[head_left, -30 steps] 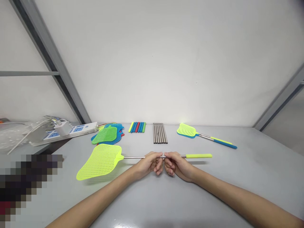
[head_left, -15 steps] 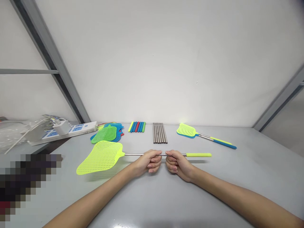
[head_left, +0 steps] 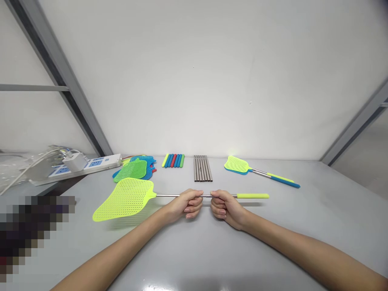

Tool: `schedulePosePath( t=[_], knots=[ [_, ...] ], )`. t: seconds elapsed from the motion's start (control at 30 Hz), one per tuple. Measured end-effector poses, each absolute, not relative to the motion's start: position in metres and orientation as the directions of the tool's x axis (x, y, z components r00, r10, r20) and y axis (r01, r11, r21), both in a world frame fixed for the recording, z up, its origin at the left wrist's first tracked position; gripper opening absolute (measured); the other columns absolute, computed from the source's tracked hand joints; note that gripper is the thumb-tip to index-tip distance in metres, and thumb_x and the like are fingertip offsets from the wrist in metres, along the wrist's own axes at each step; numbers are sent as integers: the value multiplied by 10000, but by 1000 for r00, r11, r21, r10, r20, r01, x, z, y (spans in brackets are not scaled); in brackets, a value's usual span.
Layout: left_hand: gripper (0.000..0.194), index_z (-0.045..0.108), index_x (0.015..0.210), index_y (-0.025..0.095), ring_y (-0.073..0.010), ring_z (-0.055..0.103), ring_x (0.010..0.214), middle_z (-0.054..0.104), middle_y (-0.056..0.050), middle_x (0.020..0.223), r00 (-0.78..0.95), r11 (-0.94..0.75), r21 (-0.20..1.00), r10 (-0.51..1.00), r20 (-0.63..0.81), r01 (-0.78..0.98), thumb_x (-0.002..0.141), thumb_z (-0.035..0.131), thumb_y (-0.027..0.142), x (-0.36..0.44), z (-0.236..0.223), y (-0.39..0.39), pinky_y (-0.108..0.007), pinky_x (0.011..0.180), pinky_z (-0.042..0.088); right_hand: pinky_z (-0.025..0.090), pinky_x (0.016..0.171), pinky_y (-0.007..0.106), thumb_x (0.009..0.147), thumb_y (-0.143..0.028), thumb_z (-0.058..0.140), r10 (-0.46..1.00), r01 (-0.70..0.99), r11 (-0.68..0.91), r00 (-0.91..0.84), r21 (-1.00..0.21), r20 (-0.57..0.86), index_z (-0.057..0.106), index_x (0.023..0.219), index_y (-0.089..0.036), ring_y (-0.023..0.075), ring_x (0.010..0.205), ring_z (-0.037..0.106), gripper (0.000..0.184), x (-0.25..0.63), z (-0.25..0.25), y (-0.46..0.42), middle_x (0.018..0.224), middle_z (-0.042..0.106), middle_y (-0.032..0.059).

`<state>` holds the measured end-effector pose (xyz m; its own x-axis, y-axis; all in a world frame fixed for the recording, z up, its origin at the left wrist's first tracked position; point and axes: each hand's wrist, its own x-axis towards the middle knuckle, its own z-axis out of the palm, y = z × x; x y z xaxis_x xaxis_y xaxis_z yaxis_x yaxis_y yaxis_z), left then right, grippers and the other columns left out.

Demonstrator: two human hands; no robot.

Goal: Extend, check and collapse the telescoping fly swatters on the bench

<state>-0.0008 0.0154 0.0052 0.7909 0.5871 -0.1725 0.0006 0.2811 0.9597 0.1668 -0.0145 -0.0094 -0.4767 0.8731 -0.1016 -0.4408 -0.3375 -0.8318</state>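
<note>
A yellow-green fly swatter [head_left: 124,198] with a metal rod and a yellow-green grip hangs level just above the grey table [head_left: 194,250]. My left hand [head_left: 184,204] is closed round the rod, on the side of the mesh head. My right hand [head_left: 222,206] is closed round the same rod, on the side of the grip. A short bare stretch of rod shows between the two fists.
Along the back lie a pile of loose swatter heads [head_left: 135,169], a row of coloured grips [head_left: 173,160], a row of metal rods [head_left: 202,168] and finished swatters [head_left: 260,173]. A power strip [head_left: 85,165] and plastic bags lie at far left.
Both hands have moved slightly apart along the rod, and the swatter head has shifted a little to the left. The swatter has risen off the table.
</note>
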Motion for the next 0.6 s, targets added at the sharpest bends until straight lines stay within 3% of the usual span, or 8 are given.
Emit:
schedulePosePath(
  t=[0.6],
  knots=[
    [454,230,430,198,-70,262,316,215,70,345,773,208,976,608,-180,63,815,385,383,-11,12,18,-235,383,168,95,368,217,738,-280,523,875,-441,-316,-477,-840,-79,209,456,-193,46,347,188,431,168,-10,-15,386,171,-92]
  ],
)
